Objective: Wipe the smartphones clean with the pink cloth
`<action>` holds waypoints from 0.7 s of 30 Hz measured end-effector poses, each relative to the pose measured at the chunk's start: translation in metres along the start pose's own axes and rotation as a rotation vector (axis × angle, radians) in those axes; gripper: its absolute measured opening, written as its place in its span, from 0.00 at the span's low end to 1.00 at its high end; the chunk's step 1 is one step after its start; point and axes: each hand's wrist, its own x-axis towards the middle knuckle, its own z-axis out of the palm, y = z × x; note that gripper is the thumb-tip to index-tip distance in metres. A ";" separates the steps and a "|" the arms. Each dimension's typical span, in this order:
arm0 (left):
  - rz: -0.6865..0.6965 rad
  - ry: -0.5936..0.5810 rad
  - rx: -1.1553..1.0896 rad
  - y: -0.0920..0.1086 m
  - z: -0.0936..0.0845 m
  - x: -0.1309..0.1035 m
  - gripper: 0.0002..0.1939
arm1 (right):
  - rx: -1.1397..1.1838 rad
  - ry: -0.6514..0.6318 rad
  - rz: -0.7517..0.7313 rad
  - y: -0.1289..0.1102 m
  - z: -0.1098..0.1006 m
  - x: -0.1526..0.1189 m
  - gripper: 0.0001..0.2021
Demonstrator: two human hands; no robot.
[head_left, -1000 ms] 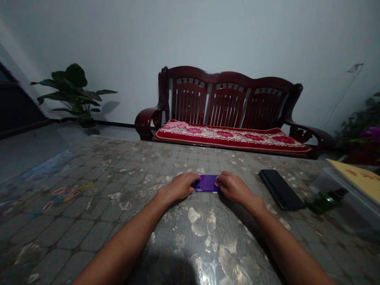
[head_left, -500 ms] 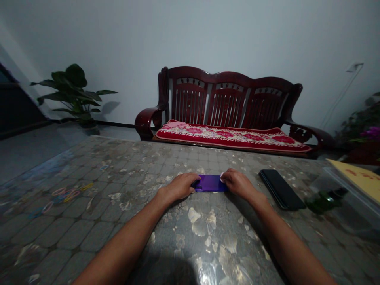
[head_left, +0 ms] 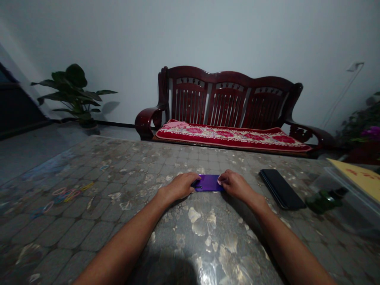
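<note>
A purple phone (head_left: 210,182) lies back side up on the table, its camera strip towards the left end. My left hand (head_left: 183,185) grips that left end between thumb and fingers. Over the right part of the phone, my right hand (head_left: 233,183) pinches a small white wipe (head_left: 220,180) against the purple back. Most of the wipe is hidden under the fingers, so its exact kind is hard to tell. The right end of the phone is also covered by this hand.
A dark wallet-like case (head_left: 282,189) lies to the right, beside a green bottle (head_left: 325,200) and a clear plastic box (head_left: 353,209) with a yellow booklet (head_left: 358,174) on it. Coloured rubber bands (head_left: 69,194) lie on the left of the patterned table (head_left: 127,158). Behind stands a wooden bench (head_left: 228,99).
My right hand has slid slightly left along the phone's back with the white wipe. The left hand and the phone have stayed in place.
</note>
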 end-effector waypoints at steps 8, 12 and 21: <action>0.007 0.006 -0.012 0.001 0.000 0.002 0.27 | -0.048 0.069 -0.180 -0.047 0.019 -0.009 0.11; 0.000 -0.002 -0.010 0.001 -0.001 0.002 0.28 | -0.075 0.047 -0.143 -0.046 0.017 -0.007 0.11; -0.003 -0.004 -0.010 0.003 -0.003 0.000 0.27 | -0.182 0.121 0.045 -0.018 0.009 -0.002 0.13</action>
